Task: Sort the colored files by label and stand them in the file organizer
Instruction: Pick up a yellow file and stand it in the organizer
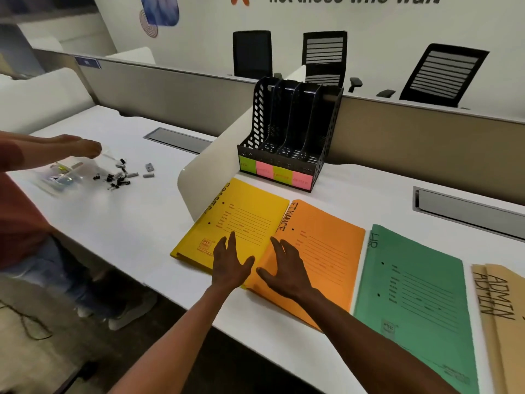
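Note:
A yellow file [244, 220] lies flat on the white desk [147, 228] with an orange file [326, 251] marked FINANCE overlapping its right edge. A green file [417, 294] marked HR lies to the right, then tan files [502, 322] marked ADMIN. Behind them stands an empty black file organizer [289, 129] with green and pink sticky labels along its front. My left hand [231, 263] rests open on the yellow file. My right hand [285, 268] lies open with spread fingers on the orange file's near-left part.
Another person's arm [56, 149] reaches over a clear plastic bag [65, 174] and scattered binder clips [119, 176] at the left. A white divider panel [221, 155] stands left of the organizer. Cable slots [466, 211] are set into the desk. Black office chairs [324, 58] stand behind the partition.

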Motion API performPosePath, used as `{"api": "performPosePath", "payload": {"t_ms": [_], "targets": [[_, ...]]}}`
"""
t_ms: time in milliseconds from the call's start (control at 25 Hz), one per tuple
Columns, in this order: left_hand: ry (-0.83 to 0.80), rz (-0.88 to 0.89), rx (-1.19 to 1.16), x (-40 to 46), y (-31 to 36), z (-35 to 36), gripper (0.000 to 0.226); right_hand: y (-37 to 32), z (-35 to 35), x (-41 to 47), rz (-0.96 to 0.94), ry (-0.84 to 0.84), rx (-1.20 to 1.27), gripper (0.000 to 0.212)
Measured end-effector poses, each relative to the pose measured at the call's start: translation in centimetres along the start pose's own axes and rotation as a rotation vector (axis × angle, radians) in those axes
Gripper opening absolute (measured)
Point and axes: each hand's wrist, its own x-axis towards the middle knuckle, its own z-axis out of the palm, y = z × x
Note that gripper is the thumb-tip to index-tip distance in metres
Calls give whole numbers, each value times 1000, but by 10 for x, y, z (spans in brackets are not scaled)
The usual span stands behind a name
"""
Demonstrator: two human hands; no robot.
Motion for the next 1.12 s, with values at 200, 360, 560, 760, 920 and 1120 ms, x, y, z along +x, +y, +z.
{"api": "performPosePath", "payload": {"t_ms": [200, 360, 560, 760, 920, 1120], "targets": [[33, -57, 84, 28, -14, -17, 94, -9, 7, 20, -58, -39, -3, 91], [28, -78, 201, 64, -28, -31, 95, -16, 16, 39, -63, -65, -9, 92], [-83, -158, 317, 115, -50, -49, 100, -31, 30, 71, -8, -112, 6, 96], [-157, -198, 244, 149, -64, -58, 101, -45, 50, 102, 54, -167, -30, 104], [-156, -288, 47, 180, -72, -70, 85, -52, 66, 117, 122, -50, -27, 96], [-300, -285, -322, 201, -80, -93, 79, -55, 58, 152, 244, 150, 81, 84]]}}
